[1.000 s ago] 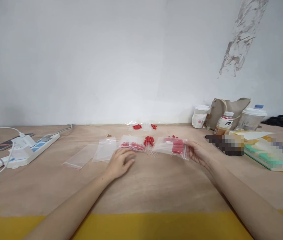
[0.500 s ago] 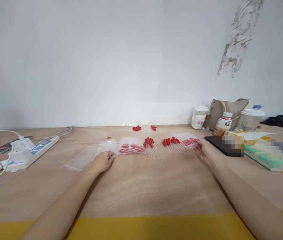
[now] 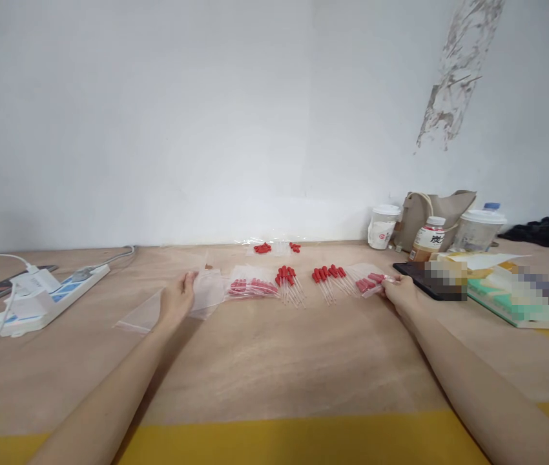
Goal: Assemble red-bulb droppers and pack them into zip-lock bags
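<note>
My left hand (image 3: pixel 176 298) is closed in a pinch on a clear zip bag (image 3: pixel 196 261), thin and hard to see, raised above other flat bags (image 3: pixel 209 292). On the right, my right hand (image 3: pixel 400 292) pinches the edge of a clear bag of red rubber bulbs (image 3: pixel 369 284) lying on the table. Between my hands sits a fuller bag of red bulbs (image 3: pixel 253 287). Beside it are two loose groups of droppers with red bulbs and thin clear stems, a left group (image 3: pixel 288 279) and a right group (image 3: pixel 329 278).
Small piles of red bulbs (image 3: pixel 262 248) lie on plastic by the wall. A white power strip (image 3: pixel 59 300) with cables is at left. At right stand a lidded cup (image 3: pixel 383 226), a bottle (image 3: pixel 428 239), a grey bag (image 3: pixel 414 216), a dark phone (image 3: pixel 424 278) and a green-edged box (image 3: pixel 511 300).
My left hand has moved left and risen from the flat bags, lifting a clear bag. My right hand stays at the bag of red bulbs, which has shifted slightly.
</note>
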